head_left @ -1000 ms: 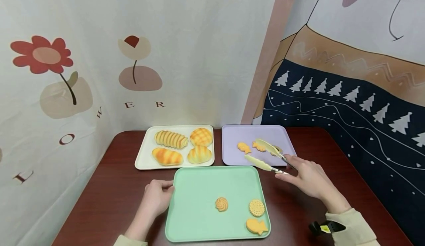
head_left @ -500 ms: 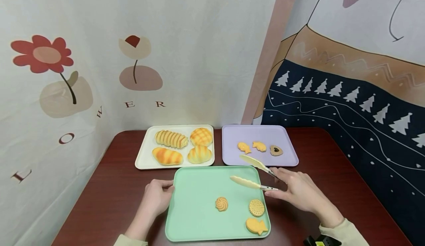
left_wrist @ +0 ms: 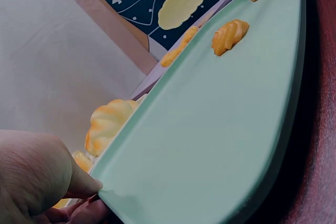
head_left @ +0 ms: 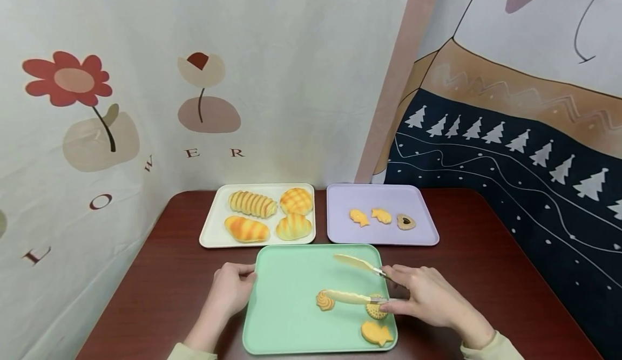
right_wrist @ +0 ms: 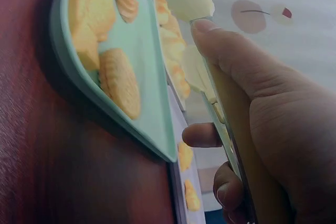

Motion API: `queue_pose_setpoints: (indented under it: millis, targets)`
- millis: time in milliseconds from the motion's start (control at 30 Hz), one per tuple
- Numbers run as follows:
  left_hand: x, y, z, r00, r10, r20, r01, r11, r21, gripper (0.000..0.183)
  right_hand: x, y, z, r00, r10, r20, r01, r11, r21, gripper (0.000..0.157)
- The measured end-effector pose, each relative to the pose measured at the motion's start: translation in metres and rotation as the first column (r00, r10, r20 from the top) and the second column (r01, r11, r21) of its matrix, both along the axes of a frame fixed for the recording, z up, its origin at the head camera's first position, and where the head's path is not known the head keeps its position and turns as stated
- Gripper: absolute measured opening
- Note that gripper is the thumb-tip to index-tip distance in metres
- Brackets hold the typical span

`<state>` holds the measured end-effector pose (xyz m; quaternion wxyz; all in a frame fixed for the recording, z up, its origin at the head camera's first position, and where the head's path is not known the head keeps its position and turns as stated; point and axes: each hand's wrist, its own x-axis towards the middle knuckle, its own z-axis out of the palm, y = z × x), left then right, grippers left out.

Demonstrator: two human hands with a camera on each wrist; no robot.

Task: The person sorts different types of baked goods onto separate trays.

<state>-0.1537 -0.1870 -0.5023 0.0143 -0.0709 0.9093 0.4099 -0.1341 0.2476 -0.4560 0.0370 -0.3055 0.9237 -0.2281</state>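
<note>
tongs point(head_left: 347, 297) brought from over the purple tray point(head_left: 374, 198) to above the green tray point(head_left: 291, 295)

the tongs are gripped in the right hand point(head_left: 427, 298), the thumb laid along one arm and the fingers curled at the other; the two tips are held well apart. compared with a second ago, the right hand has been drawn toward the person, and the tongs are now seen raised over the right part of the green tray. in the head view the swirl biscuit point(head_left: 324, 301) is overlapped by one tip, and the round biscuit point(head_left: 375, 312) is partly covered by the tongs and fingers; both were fully shown before. the large fish biscuit point(head_left: 375, 332) is left in the near right corner.

on the purple tray the heart biscuit point(head_left: 402, 223), partly hidden a second ago, is now uncovered, beside two small fish biscuits point(head_left: 359, 218).

the left edge of the green tray is still pinched by the left hand point(head_left: 232, 290), thumb above and fingers below. behind it, four bread pieces point(head_left: 251, 204) are kept in the same places on the white tray point(head_left: 210, 236).
</note>
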Motion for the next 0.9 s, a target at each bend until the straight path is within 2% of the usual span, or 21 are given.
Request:
queue_pose_setpoints:
  millis: [367,600,900]
  targets:
    - [-0.001,0.000,0.000,1.000,0.004,-0.009,-0.004,1.000,0.002,0.026,0.002,-0.012,-0.007,0.996,0.076,0.050,-0.079,0.995,0.053,0.072]
    - [0.000,0.000,-0.001,1.000,0.001,-0.005,-0.001,1.000,0.003,0.026,0.004,-0.016,-0.014,0.994,0.109,-0.007,-0.108,0.989,0.104,0.071]
    - [0.001,0.000,-0.001,1.000,0.009,-0.011,-0.009,1.000,0.008,0.026,0.004,-0.017,-0.016,0.989,0.145,-0.028,-0.141,0.985,0.104,0.064]
